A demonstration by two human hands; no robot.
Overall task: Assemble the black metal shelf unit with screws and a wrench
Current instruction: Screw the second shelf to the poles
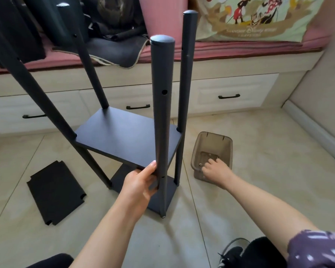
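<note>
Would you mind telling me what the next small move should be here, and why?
Probably pinch one screw from the plastic bin with the right hand, whose fingers are already inside it. The left hand steadies the front pole at the middle shelf.

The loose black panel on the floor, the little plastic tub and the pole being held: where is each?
loose black panel (55,192): head view, middle of its flat face.
plastic tub (223,141): head view, far rim.
held pole (161,113): head view, mid-shaft.
</note>
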